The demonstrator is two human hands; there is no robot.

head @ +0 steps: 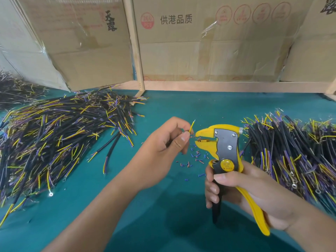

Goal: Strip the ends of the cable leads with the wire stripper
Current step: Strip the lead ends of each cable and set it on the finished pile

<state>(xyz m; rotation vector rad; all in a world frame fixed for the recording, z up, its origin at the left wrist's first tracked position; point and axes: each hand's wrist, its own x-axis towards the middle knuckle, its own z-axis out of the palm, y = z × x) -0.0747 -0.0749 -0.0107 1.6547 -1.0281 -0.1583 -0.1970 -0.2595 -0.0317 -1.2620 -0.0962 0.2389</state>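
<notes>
At the lower right of the frame we see the right hand (254, 195) wrapped around the handles of the yellow wire stripper (227, 153), fingers curled over the black grip and thumb laid across the front; the tool stands upright with its jaws pointing left at mid-frame. Just left of the jaws, the left hand (163, 144) pinches a cable lead (192, 126) between thumb and curled fingers, a yellow end sticking up past the fingertips. Most of that cable is hidden inside the hand, and we cannot tell whether a strand actually sits in the jaws. Below them, small blue and red insulation scraps (196, 159) lie scattered on the green table (163, 215). Farther out, a pile of cables (60, 135) fills the left of the frame and another heap (294, 153) is cut off at the right edge. Cardboard boxes (200, 42) stand along the top.
</notes>
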